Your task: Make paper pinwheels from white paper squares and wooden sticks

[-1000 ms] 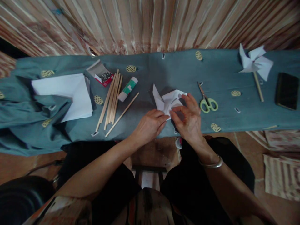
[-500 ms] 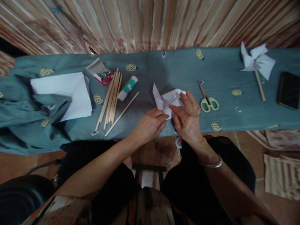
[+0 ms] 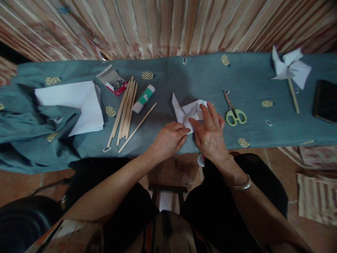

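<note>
At the far left of the blue-green cloth (image 3: 184, 75) lies a stack of white paper sheets (image 3: 76, 102), partly tucked under a fold of the cloth; next comes an open red-and-white box of metal pins (image 3: 113, 83), then a loose bundle of wooden sticks (image 3: 125, 111) angled toward the near edge, with a green-and-white glue stick (image 3: 143, 99) lying just beside them. The left hand (image 3: 168, 140) reaches in from below with its forearm slanting up to the right, fingers curled and tips pinching the near corner of the partly folded white paper (image 3: 188, 110) in the middle of the cloth. The right hand (image 3: 210, 131) – a metal bangle (image 3: 238, 185) on its wrist – lies open and flat, fingers stretched forward, pressing on the paper's right side. Just beyond are green-handled scissors (image 3: 233, 112), apart from the hand; farther right a finished paper pinwheel (image 3: 289, 70) on its stick, and a dark phone (image 3: 325, 102) at the edge
</note>
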`<state>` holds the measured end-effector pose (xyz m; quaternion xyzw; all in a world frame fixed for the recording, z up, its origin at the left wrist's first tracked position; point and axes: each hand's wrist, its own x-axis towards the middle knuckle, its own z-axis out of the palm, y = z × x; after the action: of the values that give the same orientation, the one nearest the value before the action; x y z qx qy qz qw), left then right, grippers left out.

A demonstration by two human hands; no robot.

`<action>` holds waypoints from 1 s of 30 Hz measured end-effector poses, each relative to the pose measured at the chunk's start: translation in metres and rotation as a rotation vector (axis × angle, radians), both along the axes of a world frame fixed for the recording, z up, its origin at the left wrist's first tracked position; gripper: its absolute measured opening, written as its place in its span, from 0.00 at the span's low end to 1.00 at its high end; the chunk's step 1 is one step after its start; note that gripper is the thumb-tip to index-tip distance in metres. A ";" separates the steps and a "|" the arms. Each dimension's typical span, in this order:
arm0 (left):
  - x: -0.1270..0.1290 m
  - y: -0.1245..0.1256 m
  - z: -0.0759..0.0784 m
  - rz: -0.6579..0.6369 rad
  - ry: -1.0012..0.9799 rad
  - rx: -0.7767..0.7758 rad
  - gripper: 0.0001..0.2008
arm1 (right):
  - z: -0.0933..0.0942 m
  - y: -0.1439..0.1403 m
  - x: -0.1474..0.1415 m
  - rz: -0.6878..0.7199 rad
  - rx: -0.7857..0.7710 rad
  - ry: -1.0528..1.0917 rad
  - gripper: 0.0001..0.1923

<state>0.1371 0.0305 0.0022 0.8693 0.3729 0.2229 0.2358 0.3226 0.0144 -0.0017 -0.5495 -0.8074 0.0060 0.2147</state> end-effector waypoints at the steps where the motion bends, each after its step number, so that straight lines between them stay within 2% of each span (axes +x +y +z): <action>1: 0.000 0.000 0.000 0.000 -0.013 -0.008 0.11 | 0.002 0.000 0.001 0.017 -0.015 -0.010 0.25; 7: 0.000 0.003 0.001 0.069 -0.198 -0.144 0.11 | 0.013 0.006 0.008 0.125 -0.104 -0.074 0.24; 12: -0.004 0.007 0.011 0.166 -0.435 -0.386 0.09 | 0.016 0.009 0.004 0.111 -0.094 -0.090 0.20; 18: -0.017 0.017 0.017 0.338 -0.620 -0.505 0.07 | 0.008 0.009 0.000 0.078 -0.031 -0.076 0.17; 20: -0.020 0.018 0.017 0.421 -0.786 -0.629 0.08 | 0.004 0.010 -0.001 0.052 -0.005 -0.050 0.16; 24: -0.022 0.012 0.020 0.539 -1.170 -1.047 0.17 | -0.002 0.013 0.001 0.018 0.017 -0.017 0.15; 27: -0.020 0.008 0.026 0.534 -1.279 -1.310 0.16 | -0.002 0.014 0.003 0.005 0.008 0.006 0.15; 30: -0.015 0.009 0.031 0.527 -1.294 -1.445 0.12 | 0.001 0.014 0.002 -0.002 0.007 0.038 0.17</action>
<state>0.1226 0.0395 0.0328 0.1192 0.3992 0.4179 0.8074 0.3244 0.0285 -0.0003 -0.5491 -0.8028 0.0132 0.2319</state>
